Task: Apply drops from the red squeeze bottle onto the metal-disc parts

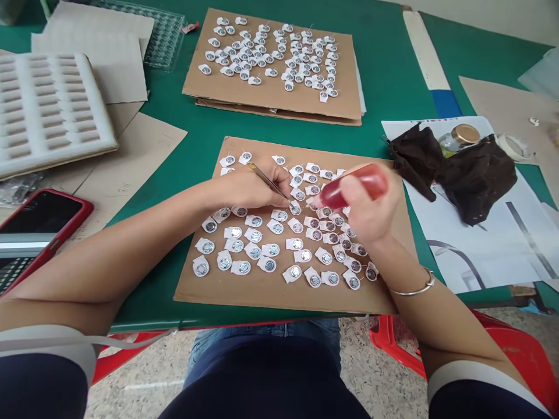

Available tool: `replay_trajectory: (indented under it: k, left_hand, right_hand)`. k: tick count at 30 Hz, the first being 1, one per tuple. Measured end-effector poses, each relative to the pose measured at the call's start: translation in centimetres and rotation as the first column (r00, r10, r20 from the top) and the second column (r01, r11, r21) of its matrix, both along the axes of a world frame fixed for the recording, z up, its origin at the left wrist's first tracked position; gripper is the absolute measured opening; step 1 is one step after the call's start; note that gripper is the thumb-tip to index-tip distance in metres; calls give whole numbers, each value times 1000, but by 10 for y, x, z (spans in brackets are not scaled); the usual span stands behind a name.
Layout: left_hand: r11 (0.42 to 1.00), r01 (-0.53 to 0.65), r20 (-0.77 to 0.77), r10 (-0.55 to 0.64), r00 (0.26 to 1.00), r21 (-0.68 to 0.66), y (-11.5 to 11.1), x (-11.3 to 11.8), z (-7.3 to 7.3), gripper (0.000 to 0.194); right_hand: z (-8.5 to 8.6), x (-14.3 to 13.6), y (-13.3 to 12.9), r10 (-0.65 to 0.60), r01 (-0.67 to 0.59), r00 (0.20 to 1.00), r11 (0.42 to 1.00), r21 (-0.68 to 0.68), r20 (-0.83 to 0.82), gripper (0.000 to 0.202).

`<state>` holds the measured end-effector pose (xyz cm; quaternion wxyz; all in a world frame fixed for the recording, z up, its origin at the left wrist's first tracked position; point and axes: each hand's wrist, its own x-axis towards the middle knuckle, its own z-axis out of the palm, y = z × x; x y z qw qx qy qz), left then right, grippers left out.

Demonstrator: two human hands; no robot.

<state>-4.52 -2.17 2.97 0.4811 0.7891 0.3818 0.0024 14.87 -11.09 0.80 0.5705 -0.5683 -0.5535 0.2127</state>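
Observation:
My left hand [257, 185] is closed on thin metal tweezers [267, 179], whose tip meets a small round silver piece with a white tab [296, 208]. Wrapped round a red squeeze bottle [349, 185] is my right hand [371, 209]; the bottle tilts down to the left, its pale nozzle [313, 201] just right of that piece. Several similar round pieces [255, 251] lie spread over the near cardboard sheet [236, 291], some partly hidden by my hands.
Behind is a cardboard stack [279, 107] bearing similar pieces. A white slotted tray [43, 110] and red-cased phone [43, 221] lie left. Dark cloth [476, 180], a gold-lidded jar [465, 134], a tape roll [515, 148] and printed paper [449, 256] are right.

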Motion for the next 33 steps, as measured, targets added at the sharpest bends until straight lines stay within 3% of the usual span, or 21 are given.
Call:
replay_trajectory:
  k: [4, 7, 11, 15, 21, 24, 27, 29, 33]
  left_hand:
    - [999, 15, 11, -15, 1000, 47, -3, -1, 1, 11]
    - [994, -3, 94, -7, 996, 111, -1, -4, 5, 9]
    - [968, -155, 212, 113, 971, 196, 7, -7, 9, 13]
    - [935, -248, 236, 189, 953, 253, 16, -10, 7, 11]
    - [959, -185, 238, 133, 962, 214, 9, -2, -3, 9]
    - [925, -40, 182, -31, 983, 377, 1, 2, -7, 7]
    - [848, 89, 163, -202, 966, 523, -4, 2, -8, 9]
    - [826, 65, 174, -194, 965, 560, -7, -2, -9, 9]
    - [841, -80, 215, -43, 976, 535, -6, -7, -13, 9]
  right_hand:
    - [5, 25, 16, 65, -54, 940, 998, 44, -335, 31]
    - [4, 44, 27, 69, -68, 902, 998, 17, -426, 33]
    - [1, 61, 35, -6, -48, 841, 995, -86, -541, 35]
    - [0, 65, 36, -34, -76, 765, 987, -143, -643, 35]
    - [0, 65, 37, -13, -101, 813, 982, -162, -582, 34]
    - [8, 57, 39, 13, -108, 878, 979, -173, -478, 32]
    - [22, 41, 39, 34, -106, 909, 983, -151, -415, 32]
    - [32, 30, 41, 75, -133, 937, 980, -149, -340, 32]
    - [41, 19, 55, 65, -85, 968, 994, -69, -244, 33]
